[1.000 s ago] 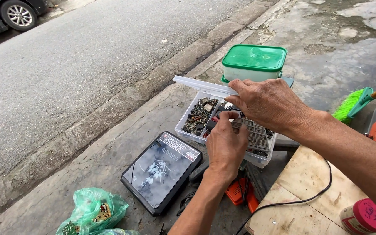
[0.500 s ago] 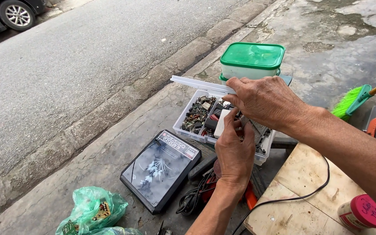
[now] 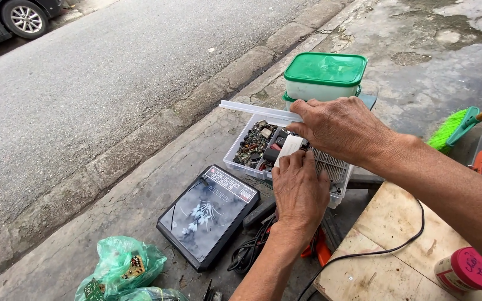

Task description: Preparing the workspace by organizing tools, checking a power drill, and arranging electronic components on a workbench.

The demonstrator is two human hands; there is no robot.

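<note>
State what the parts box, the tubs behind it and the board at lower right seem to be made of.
Parts box: clear glossy plastic, since its contents show through the wall. Tubs: milky plastic with shiny green lids. Board: pale, bare wood or plywood, matte and stained, though its grain is faint.

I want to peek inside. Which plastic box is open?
The clear, compartmented plastic parts box under both hands, lid raised. The two stacked white tubs with green lids behind it are closed.

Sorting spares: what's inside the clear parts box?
The parts box holds small mixed electronic components in its left compartments; both hands cover the rest.
</note>
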